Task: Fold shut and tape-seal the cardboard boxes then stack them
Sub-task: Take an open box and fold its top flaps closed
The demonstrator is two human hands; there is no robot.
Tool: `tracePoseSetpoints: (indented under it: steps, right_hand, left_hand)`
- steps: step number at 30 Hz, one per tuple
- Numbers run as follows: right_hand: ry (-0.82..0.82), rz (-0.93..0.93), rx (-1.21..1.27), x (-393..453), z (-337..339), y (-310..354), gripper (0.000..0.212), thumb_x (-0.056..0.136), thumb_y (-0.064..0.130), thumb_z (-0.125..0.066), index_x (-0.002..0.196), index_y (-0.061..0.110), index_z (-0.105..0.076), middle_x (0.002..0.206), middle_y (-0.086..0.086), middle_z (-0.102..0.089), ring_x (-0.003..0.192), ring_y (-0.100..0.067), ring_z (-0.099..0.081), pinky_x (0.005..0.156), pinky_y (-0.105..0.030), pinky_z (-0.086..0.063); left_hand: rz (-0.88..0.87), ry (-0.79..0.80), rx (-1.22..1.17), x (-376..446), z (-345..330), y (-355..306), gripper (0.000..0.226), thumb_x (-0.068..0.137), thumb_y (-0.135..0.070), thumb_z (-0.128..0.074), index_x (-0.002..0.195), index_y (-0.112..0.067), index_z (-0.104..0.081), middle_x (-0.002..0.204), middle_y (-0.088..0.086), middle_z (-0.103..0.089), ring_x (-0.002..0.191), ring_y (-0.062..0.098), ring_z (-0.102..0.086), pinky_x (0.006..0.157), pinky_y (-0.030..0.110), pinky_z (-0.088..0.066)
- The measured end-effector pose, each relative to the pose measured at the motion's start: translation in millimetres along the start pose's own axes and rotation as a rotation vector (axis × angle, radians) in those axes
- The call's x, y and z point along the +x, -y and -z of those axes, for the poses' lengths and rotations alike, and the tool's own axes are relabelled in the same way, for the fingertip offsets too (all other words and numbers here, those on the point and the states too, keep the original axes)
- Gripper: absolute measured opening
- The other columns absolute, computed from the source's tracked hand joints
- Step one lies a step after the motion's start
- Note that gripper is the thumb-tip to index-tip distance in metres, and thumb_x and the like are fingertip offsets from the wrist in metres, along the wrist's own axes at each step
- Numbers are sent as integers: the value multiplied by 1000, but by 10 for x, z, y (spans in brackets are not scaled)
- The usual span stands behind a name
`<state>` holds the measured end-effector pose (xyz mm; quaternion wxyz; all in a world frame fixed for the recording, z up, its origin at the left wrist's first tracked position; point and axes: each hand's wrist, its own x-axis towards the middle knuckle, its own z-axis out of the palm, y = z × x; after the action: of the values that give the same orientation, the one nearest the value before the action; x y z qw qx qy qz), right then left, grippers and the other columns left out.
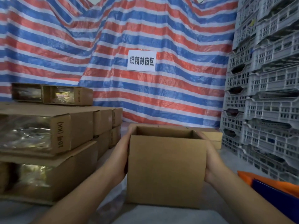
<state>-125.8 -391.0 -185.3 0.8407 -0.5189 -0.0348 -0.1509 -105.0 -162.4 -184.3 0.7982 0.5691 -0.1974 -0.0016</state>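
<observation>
**Open Box Held Between Both Palms, Ahead of Flap Closure**

Between the two forearms, at the centre of the head view, the cardboard box point(166, 168) is being held upright with its mouth facing up and its interior empty as far as can be seen. The left hand point(120, 156) is pressing flat against the left wall and the right hand point(212, 162) is pressing against the right wall. This opposed grip is keeping the box square, which is probably why the side walls are being used rather than the rim. The fingers of both hands are lying out of sight behind the box, so how far they are wrapping round cannot be told; the visible palms are lying flat on the cardboard.

The top flaps are not standing above the rim; whether they are folded down outside cannot be confirmed. No tape is showing on this box, so folding and sealing are judged to be outstanding.

To the left, the stacked boxes point(53, 143) are sitting in layers with glossy tape on their faces, probably the destination stack. Beyond the held box, a flat carton point(212, 137) is lying near the grey crates point(262, 97), which are towering at the right. The striped tarpaulin point(145, 26) is hanging behind, carrying a paper sign point(141, 60).
</observation>
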Motion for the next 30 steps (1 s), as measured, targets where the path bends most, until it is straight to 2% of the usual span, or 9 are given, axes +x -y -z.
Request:
tracePoseSetpoints:
  steps: [5, 7, 9, 11, 14, 17, 20, 26, 30]
  right_hand:
    - [78, -3, 6, 21, 48, -20, 45, 90, 53, -59, 81, 15, -80, 70, -10, -72, 59, -26, -70, 53, -30, -56]
    - [75, 19, -28, 15, 34, -30, 41, 91, 50, -59, 80, 15, -79, 68, -8, -71, 57, -24, -69, 53, -29, -55]
    - [89, 22, -19, 23, 36, -33, 40, 92, 49, -59, 82, 16, -80, 69, -7, -72, 60, -24, -70, 55, -29, -56]
    - [99, 31, -14, 26, 50, -47, 40, 92, 49, -59, 83, 16, -80, 71, -7, -73, 62, -24, -71, 57, -30, -57]
    - [94, 15, -20, 34, 60, -64, 42, 93, 49, -58, 81, 15, -79, 69, -7, -72, 60, -25, -70, 57, -31, -56]
    - [96, 6, -21, 16, 48, -76, 46, 94, 50, -54, 78, 14, -77, 67, -7, -70, 59, -25, -68, 56, -30, -56]
    - [99, 12, -21, -7, 40, -68, 48, 95, 50, -52, 74, 14, -78, 64, -6, -69, 56, -24, -68, 54, -29, -55]
    - [94, 31, -32, -35, 17, -57, 51, 96, 51, -50, 74, 15, -77, 65, -7, -70, 57, -24, -68, 53, -31, -55]
    - [85, 27, -28, -50, 11, -48, 50, 96, 51, -50, 76, 15, -79, 68, -8, -71, 60, -25, -69, 56, -32, -56]
  left_hand:
    - [24, 9, -66, -22, -8, -36, 44, 95, -55, -51, 103, -21, -77, 100, 10, -76, 93, 20, -73, 81, 36, -50]
    - [27, 2, -38, 5, -17, -75, 41, 98, -49, -50, 102, -18, -76, 100, 14, -75, 95, 20, -72, 83, 37, -52]
    - [43, 53, -4, 34, -3, -107, 47, 103, -38, -45, 81, -11, -76, 85, 14, -75, 80, 18, -72, 76, 30, -55]
    - [30, 90, -1, 75, 10, -53, 42, 103, -37, -43, 79, -15, -69, 74, 4, -72, 67, 12, -70, 64, 25, -54]
    - [-7, 60, -19, 38, 34, -16, 36, 90, -54, -52, 97, -22, -67, 81, -5, -76, 71, 9, -72, 59, 25, -56]
    - [61, 57, -61, 26, 95, -11, 44, 83, -52, -62, 98, -13, -75, 94, 10, -75, 81, 20, -73, 63, 30, -56]
    - [90, 89, -100, -10, 112, -39, 41, 90, -48, -60, 105, -13, -74, 98, 14, -74, 84, 24, -73, 60, 30, -57]
    - [81, 34, -42, 26, 57, -19, 42, 94, -54, -51, 97, -16, -69, 78, 0, -76, 69, 14, -73, 57, 28, -58]
    - [142, 94, -104, 4, 119, -35, 36, 89, -43, -62, 99, -13, -77, 95, 12, -74, 83, 23, -73, 65, 32, -58]
